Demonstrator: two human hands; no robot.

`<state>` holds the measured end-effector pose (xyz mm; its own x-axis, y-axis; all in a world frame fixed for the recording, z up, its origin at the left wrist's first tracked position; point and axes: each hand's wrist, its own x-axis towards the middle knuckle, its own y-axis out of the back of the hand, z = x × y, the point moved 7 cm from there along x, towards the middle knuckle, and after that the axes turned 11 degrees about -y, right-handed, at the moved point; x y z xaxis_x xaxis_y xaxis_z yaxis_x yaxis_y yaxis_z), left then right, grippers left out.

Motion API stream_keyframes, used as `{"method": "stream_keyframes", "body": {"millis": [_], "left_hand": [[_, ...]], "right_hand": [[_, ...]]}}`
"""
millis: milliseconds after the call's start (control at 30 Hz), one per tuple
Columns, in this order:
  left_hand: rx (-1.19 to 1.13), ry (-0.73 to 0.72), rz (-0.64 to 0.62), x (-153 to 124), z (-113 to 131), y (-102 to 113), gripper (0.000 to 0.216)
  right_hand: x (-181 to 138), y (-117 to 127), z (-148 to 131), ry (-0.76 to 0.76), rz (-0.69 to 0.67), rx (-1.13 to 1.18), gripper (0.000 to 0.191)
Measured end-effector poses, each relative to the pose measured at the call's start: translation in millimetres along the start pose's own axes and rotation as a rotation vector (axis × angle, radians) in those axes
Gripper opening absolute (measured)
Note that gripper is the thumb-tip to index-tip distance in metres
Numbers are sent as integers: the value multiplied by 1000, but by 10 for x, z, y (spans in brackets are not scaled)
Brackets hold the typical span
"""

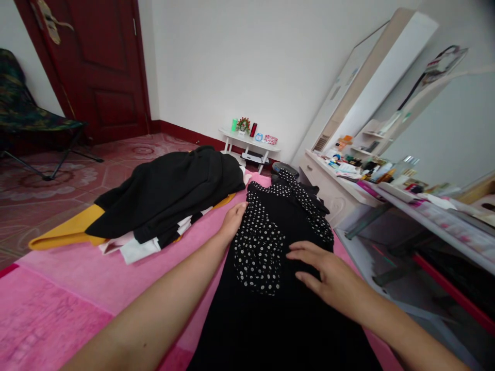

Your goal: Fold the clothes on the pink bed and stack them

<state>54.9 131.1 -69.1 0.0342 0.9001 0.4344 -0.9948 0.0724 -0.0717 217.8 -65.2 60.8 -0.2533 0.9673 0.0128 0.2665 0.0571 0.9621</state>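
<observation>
A long black dress with polka-dot sleeves lies spread lengthwise on the pink bedding. One dotted sleeve is laid inward over the bodice, and the other runs down the right side. My left hand is at the dress's left edge beside the dotted sleeve. Its fingers are bunched together and look closed on the fabric, though partly hidden. Over the right part of the bodice is my right hand, fingers spread and holding nothing; whether it touches the cloth I cannot tell.
Black, yellow and white clothes are heaped to the left on the pink bedding. A cluttered dressing table with a mirror stands at right. Further off are a small white shelf, a camouflage chair and a red door.
</observation>
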Motion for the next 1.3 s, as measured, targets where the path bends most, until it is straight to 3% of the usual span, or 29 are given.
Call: {"method": "stream_keyframes", "body": {"millis": [167,300,367,467,500,633,667,767,833,900,1033,1100,1200,1300], "left_hand": [[-11,-33,-25,-7,11,-21,35],[-21,-63,-56,-10,-19,-60,33],[-25,-76,-71,-9,-51,-75,34],[-27,-93,-83,-7,-99,-80,36],[-27,-97,-84,-7,-112,-79,36],[-28,-106,-74,-8,-145,-71,37],[-28,-106,-69,-7,-150,-69,38],[-26,-104,-60,-4,-164,-66,39],[-24,-103,-62,-2,-171,-67,39],[-20,-106,-65,-1,-171,-67,39],[-4,-127,-73,-10,-131,-67,40],[11,-139,-79,-18,-95,-71,41],[37,-147,-86,-25,-43,-82,41],[94,-151,-108,-31,7,-110,42]], "right_hand": [[324,-268,649,-238,125,326,47],[572,-625,833,-397,194,673,77],[653,-733,804,-395,200,762,73],[631,-656,621,-309,207,755,26],[566,-562,534,-286,230,734,18],[76,-96,56,-264,317,679,19],[-48,-54,-120,-240,235,652,17],[-379,-202,-754,30,-299,548,12],[-461,-295,-934,113,-486,496,8],[-265,-310,-850,59,-414,450,9],[465,-308,-341,-50,37,331,19],[744,-441,-97,-74,171,275,28],[932,-722,123,-67,233,275,32],[916,-873,190,-41,269,294,28]]}}
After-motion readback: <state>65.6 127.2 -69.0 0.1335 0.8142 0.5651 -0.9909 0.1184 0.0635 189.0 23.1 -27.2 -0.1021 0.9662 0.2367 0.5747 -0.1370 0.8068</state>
